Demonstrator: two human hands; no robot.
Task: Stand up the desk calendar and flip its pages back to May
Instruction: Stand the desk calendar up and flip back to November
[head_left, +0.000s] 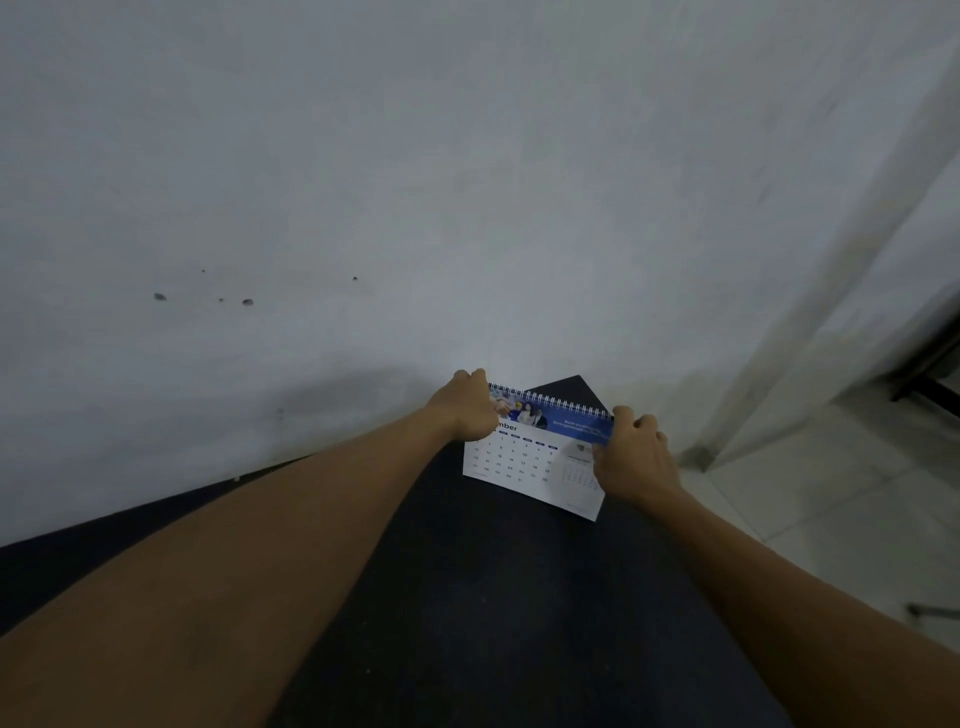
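- Calendar (524, 462) leans at the far end of the dark table (493, 597), close to the wall (363, 182); the page showing ends in "mber", so I judge May lies several flips back.
- My left hand (467, 408) grips the left end of its wire binding.
- My right hand (631, 457) pinches the right corner.
- Risk: its black stand (574, 388) could fold and drop it if I flip too hard.
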